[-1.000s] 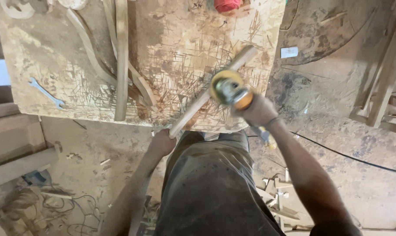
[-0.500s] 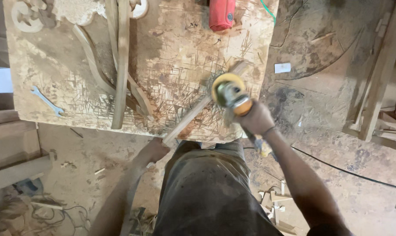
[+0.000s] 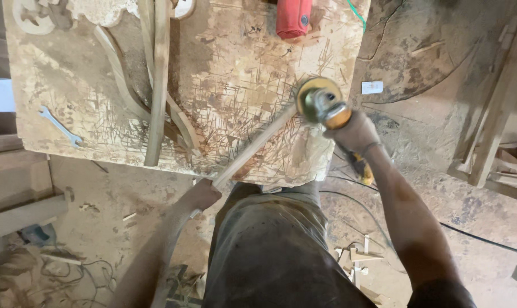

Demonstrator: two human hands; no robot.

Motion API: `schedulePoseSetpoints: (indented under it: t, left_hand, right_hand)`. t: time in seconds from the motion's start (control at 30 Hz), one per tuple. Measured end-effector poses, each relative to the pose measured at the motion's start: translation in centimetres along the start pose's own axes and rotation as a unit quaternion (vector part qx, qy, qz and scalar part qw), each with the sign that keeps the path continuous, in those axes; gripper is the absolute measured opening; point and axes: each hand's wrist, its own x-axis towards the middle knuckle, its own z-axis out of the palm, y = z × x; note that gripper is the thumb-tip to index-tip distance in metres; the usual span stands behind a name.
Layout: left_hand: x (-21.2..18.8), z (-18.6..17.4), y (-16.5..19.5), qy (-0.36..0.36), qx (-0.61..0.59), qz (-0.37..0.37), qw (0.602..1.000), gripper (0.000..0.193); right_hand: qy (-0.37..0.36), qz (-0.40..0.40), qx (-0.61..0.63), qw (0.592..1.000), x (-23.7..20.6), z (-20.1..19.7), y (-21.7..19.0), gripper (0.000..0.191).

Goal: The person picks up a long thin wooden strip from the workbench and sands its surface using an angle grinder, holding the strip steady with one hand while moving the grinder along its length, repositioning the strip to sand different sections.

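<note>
My right hand (image 3: pixel 356 132) grips a yellow angle grinder (image 3: pixel 321 104), its disc resting on the far end of a thin wooden strip (image 3: pixel 253 149). The strip lies diagonally across the scratched wooden workbench (image 3: pixel 241 68) and sticks out over its near edge. My left hand (image 3: pixel 200 195) holds that near end of the strip just below the bench edge. The grinder's tail shows behind my right wrist.
Long wooden slats (image 3: pixel 157 85) and curved carved pieces (image 3: pixel 117 68) lie on the bench's left half, with a metal spanner (image 3: pixel 60 126) near the left edge. A red power tool (image 3: pixel 293 18) sits at the far edge. Timber pieces (image 3: pixel 495 114) lean at right; a cable (image 3: pixel 486 238) crosses the dusty floor.
The view has shifted so the bench sits higher in frame. The grinder stays on the strip's far end; my left hand keeps hold of the near end.
</note>
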Motion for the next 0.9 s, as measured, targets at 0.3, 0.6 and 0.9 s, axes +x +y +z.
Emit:
schedulePoseSetpoints:
  t: [0.3, 0.6, 0.9]
  left_hand:
    - [-0.6, -2.6, 1.6, -0.050, 0.027, -0.036, 0.998, 0.055]
    - [-1.2, -3.1, 2.2, -0.041, 0.074, -0.040, 0.996, 0.052]
    - [-1.2, -3.9, 2.3, -0.052, 0.067, -0.075, 0.994, 0.058]
  right_hand:
    - [0.161, -0.075, 0.032, 0.984, 0.4, -0.4, 1.3, 0.053]
    - [-0.081, -0.132, 0.003, 0.988, -6.2, 9.4, -4.0, 0.070]
    - [0.027, 0.027, 0.012, 0.999, -0.5, -1.2, -0.5, 0.054]
